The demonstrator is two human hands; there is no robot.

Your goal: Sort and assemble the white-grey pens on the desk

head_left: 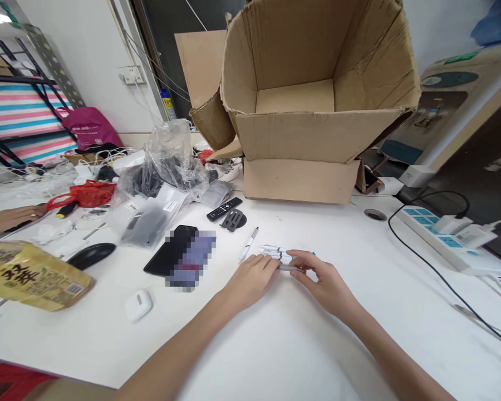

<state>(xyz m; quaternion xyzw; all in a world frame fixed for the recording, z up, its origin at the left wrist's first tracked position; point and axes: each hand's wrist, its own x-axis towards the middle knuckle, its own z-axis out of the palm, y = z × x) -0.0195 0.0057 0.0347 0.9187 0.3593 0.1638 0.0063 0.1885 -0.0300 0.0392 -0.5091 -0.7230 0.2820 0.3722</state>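
Note:
Several white pens [275, 249] lie side by side on the white table, pointing left to right. Closest to me in this group is a greyish pen [287, 268], spanning the gap between my two hands. My left hand [250, 280] has its fingers closed at the left end of that pen, partly hiding it. At the other end, my right hand [320, 278] pinches it between thumb and fingers. One more white pen [249, 245] lies slanted, apart from the group, just beyond my left hand.
Behind the pens stands a large cardboard box [300, 181], its mouth facing me. To the left are a phone [167, 253], a remote control [224, 209], a white earbud case [137, 305] and a yellow pouch [37, 275]. A power strip [451, 239] sits right. Another person's hand [16, 217] appears far left.

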